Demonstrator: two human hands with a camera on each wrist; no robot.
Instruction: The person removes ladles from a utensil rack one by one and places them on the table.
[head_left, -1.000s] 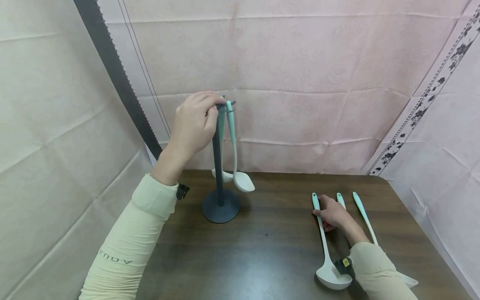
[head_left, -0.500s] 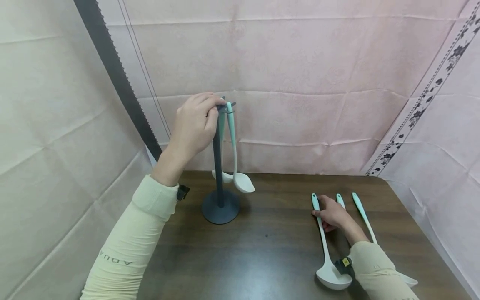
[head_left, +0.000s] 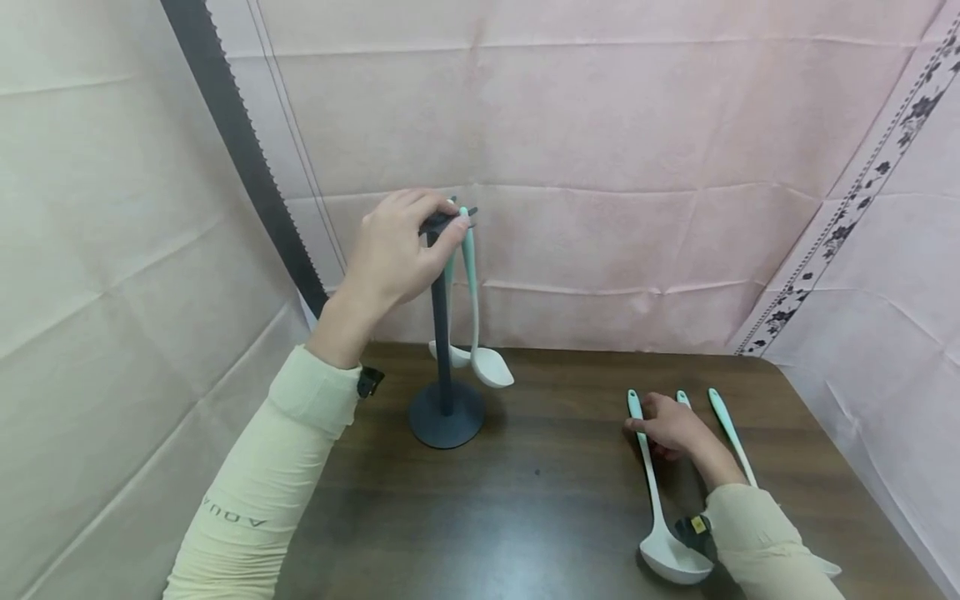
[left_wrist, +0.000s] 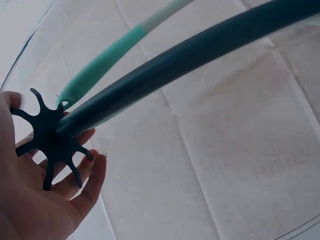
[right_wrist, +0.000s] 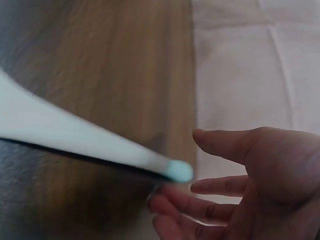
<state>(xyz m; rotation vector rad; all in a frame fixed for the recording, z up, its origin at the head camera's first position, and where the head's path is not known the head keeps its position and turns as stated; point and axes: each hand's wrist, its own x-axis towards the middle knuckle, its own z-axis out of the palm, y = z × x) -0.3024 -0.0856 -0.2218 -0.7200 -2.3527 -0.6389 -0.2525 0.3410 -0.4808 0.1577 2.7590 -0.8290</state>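
My left hand (head_left: 401,250) grips the top of a dark utensil stand (head_left: 442,333), its fingers round the hooked crown (left_wrist: 47,135). The thumb lies across the hooks, by the mint handle of a hanging white ladle (head_left: 491,367). Behind the pole hangs a second white utensil (head_left: 459,357). Over at the right, my right hand (head_left: 671,429) is low over the table, thumb and fingers apart. Its thumb overlaps the mint handle of a ladle (head_left: 675,557) lying bowl toward me. In the right wrist view that handle's end (right_wrist: 179,171) points into the gap between thumb and fingers.
Two more mint handles lie on the brown table (head_left: 525,517): one (head_left: 682,398) mostly hidden behind the right hand, another (head_left: 727,425) farther right, partly under the sleeve. Pale cloth (head_left: 600,167) hangs behind the table and along both sides.
My left thumb has swung from beside the pole, up and right to the hooks near the hanging ladle's handle. The head view has shifted slightly. My right hand has barely moved.
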